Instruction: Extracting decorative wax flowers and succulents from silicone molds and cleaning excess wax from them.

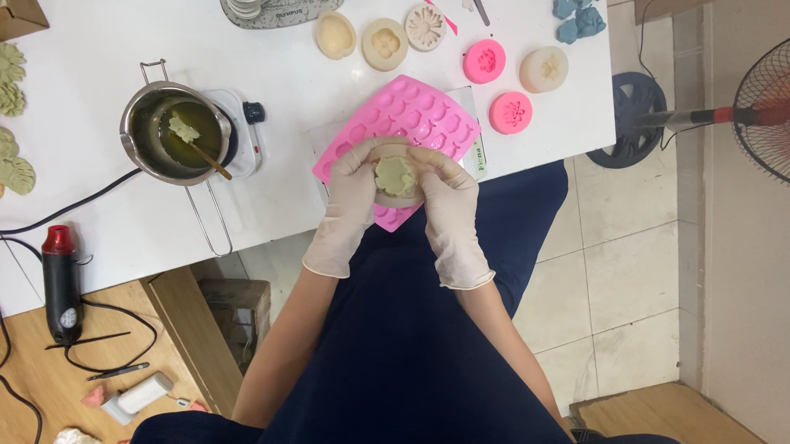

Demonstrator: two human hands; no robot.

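Both my hands wear pale latex gloves and meet at the table's front edge. My left hand (347,207) and my right hand (452,215) grip a round beige silicone mould (397,156) from both sides, thumbs at its rim. Inside it sits a pale green flower-shaped wax piece (396,176). Under the hands lies a pink silicone tray mould (407,117) with several small cavities.
A steel pot of molten green wax (172,131) with a stick in it sits on a small white hotplate (245,138). Round beige and pink moulds (485,61) lie behind. Green wax leaves (4,94) line the left edge; blue pieces (577,14), a heat gun (60,280), a floor fan (780,104).
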